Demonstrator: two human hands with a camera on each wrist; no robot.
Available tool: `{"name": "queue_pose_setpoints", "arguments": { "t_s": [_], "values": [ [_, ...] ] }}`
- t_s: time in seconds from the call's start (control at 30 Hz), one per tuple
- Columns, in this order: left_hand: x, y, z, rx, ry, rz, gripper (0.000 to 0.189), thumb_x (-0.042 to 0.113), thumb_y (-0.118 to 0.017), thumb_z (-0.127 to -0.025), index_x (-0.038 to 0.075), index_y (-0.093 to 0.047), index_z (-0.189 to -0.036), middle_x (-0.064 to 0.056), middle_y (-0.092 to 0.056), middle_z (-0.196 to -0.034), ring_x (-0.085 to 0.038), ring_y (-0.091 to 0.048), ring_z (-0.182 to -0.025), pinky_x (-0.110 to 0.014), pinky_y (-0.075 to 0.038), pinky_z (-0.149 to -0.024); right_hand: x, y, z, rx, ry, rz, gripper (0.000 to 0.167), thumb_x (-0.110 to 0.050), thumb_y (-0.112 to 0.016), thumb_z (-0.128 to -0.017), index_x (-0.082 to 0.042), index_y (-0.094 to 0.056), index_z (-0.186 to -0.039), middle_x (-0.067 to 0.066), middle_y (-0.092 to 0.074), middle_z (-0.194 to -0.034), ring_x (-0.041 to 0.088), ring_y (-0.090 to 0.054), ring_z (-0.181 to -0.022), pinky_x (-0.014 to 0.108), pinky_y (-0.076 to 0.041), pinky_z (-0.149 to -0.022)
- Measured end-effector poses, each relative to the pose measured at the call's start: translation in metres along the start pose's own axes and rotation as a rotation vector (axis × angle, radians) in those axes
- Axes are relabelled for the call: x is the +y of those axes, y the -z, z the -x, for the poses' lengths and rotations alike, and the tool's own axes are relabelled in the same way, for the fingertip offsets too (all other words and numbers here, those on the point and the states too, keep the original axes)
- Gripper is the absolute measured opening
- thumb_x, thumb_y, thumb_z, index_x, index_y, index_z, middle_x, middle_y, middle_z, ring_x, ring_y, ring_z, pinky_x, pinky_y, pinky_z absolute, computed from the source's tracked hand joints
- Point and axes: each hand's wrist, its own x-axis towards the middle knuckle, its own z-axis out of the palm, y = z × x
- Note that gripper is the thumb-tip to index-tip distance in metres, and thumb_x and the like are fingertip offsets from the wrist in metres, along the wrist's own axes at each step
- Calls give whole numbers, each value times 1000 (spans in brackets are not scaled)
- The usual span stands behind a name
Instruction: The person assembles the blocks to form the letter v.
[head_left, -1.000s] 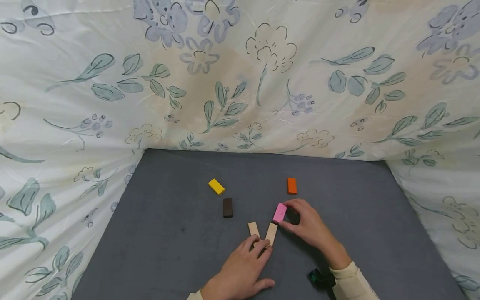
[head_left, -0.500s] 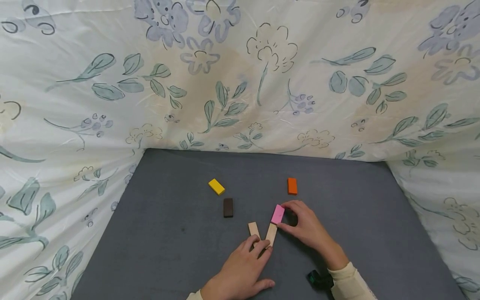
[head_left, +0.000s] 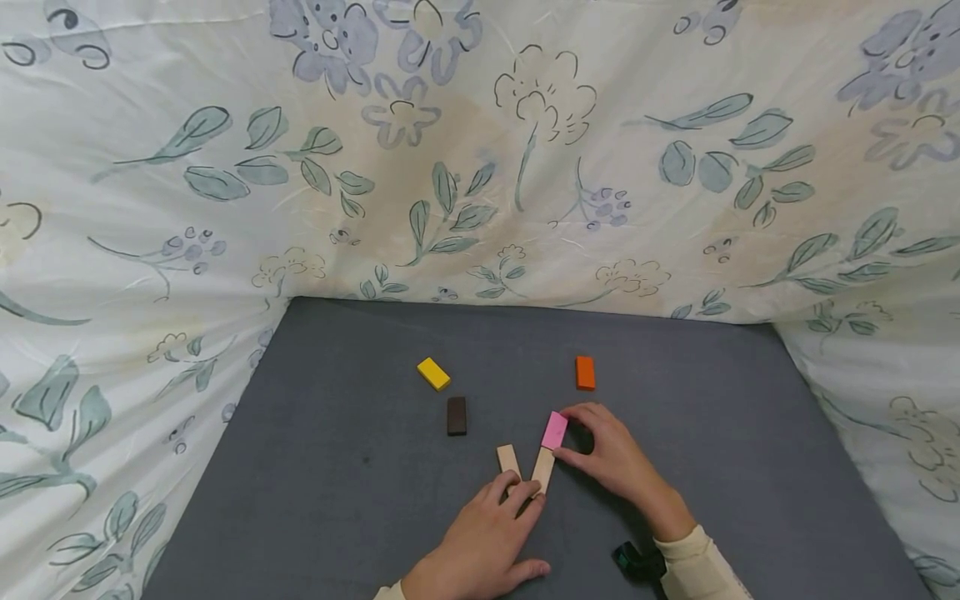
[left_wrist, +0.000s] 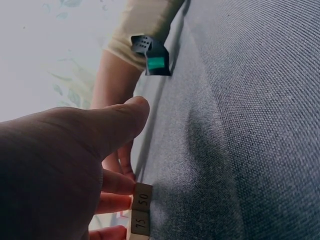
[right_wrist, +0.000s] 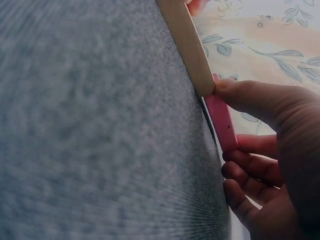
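Observation:
My right hand (head_left: 611, 450) pinches a pink block (head_left: 554, 431) lengthwise, thumb at its near end and fingers at its far end. That near end meets the far end of a plain wooden block (head_left: 543, 471); in the right wrist view the pink block (right_wrist: 222, 122) lines up with the wooden block (right_wrist: 187, 45). My left hand (head_left: 483, 537) rests its fingertips on the near ends of this block and a second wooden block (head_left: 507, 458), which together form a V. In the left wrist view, the wooden end faces (left_wrist: 143, 198) carry printed numbers, 50 and 75.
A dark brown block (head_left: 456, 416), a yellow block (head_left: 433, 374) and an orange block (head_left: 585, 373) lie farther back on the grey cloth surface (head_left: 315, 467). A flowered curtain (head_left: 465, 192) encloses the back and sides. A black wrist device (head_left: 639, 562) sits by the right sleeve.
My right hand has shifted the pink block slightly left and nearer, bringing its near end against the right wooden block and more in line with it. The left hand has stayed put.

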Motion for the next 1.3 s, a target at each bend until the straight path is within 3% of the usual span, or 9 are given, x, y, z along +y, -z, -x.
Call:
{"name": "queue_pose_setpoints", "arguments": {
  "t_s": [0.37, 0.63, 1.3],
  "values": [
    [0, 1, -1, -18, 5, 15, 76, 74, -58, -102, 21, -56, -157, 3, -44, -162, -22, -43, -144, -42, -47, -114, 1, 0, 1, -15, 11, 11, 55, -34, -95, -87, -10, -74, -133, 5, -69, -126, 27, -64, -116, 58, -56, -99],
    [0, 2, -1, -28, 10, 15, 78, 75, -57, -101, 22, -56, -158, 4, -44, -162, -22, -42, -144, -42, -48, -113, 2, 2, 2, -42, 27, 29, 52, -20, -93, -88, -8, -73, -135, 7, -69, -128, 29, -64, -117, 58, -55, -101],
    [-1, 0, -1, -13, 12, 29, 77, 74, -57, -102, 21, -56, -157, 4, -45, -161, -22, -42, -144, -42, -48, -114, 0, 2, 2, -34, 25, 32, 56, -12, -93, -87, -4, -71, -138, 12, -68, -131, 33, -63, -120, 59, -54, -102]
  ]
}}
